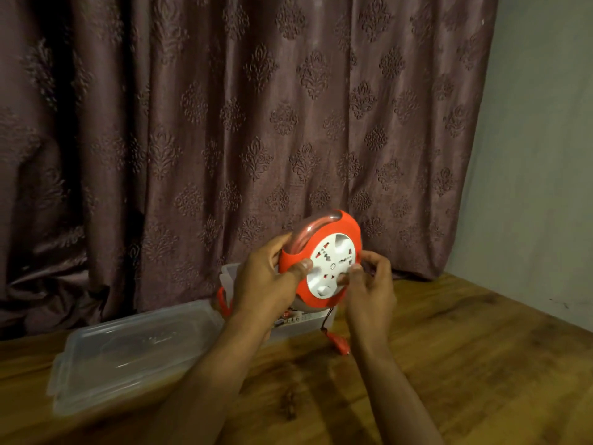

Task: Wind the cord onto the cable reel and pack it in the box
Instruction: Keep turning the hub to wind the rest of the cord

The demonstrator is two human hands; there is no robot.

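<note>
Only the head camera here, so it's all from that one view. You've got the cable reel (321,261) up in the air over the table (481,364), tipped on edge with its white socket face turned toward you. Your left hand (266,281) is curled round the orange rim on the left, thumb pressed on the front edge. Your right hand (369,284) comes in from the right with its fingertips (348,274) on the white centre disc, lightly bent, looking more like a turning pinch than a full grab.

The bit that matters: the cord (325,319) hangs straight down out of the bottom of the reel, below both hands, ending at the plug (337,342) lying on the table just in front of the box. So the slack is short and sits nearer your right hand. I'd guess a few more turns of the disc would pull it in.

The clear box (301,326) sits right under and behind the reel, open, with what looks like a printed card inside; your arms cover most of it. Something red (223,300) pokes out at its left end, can't tell what. Its lid (128,351) lies flat on the table to the left, apart from the box.
</note>
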